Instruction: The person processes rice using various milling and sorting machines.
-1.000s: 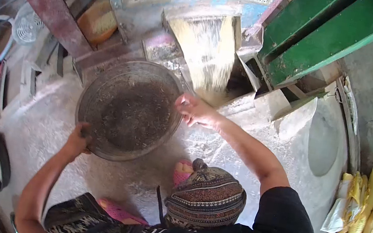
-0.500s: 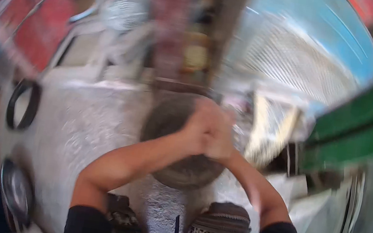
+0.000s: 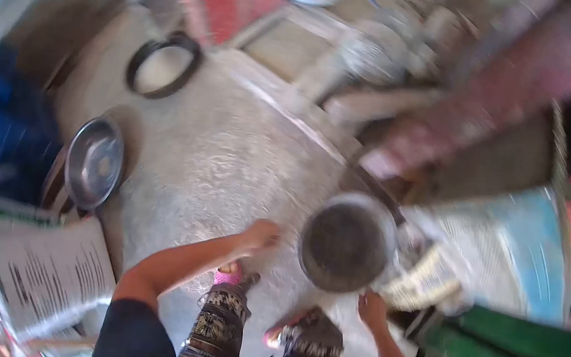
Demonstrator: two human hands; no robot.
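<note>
Dusty floor (image 3: 228, 162); pan (image 3: 346, 242) beside left hand (image 3: 260, 234), above right hand (image 3: 373, 308).

The pan (image 3: 360, 200) is just right of the left hand (image 3: 260, 234) and just ahead of the right hand (image 3: 373, 308), which touches its near rim. On the floor (image 3: 229, 155), a bowl (image 3: 95, 162) sits well left of the left hand, with a ring (image 3: 135, 65) farther ahead. Papers (image 3: 46, 275) lie left of and behind that hand.

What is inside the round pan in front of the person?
A dark layer fills the round pan; blur hides what it is. The pan's bottom under it is covered.
</note>
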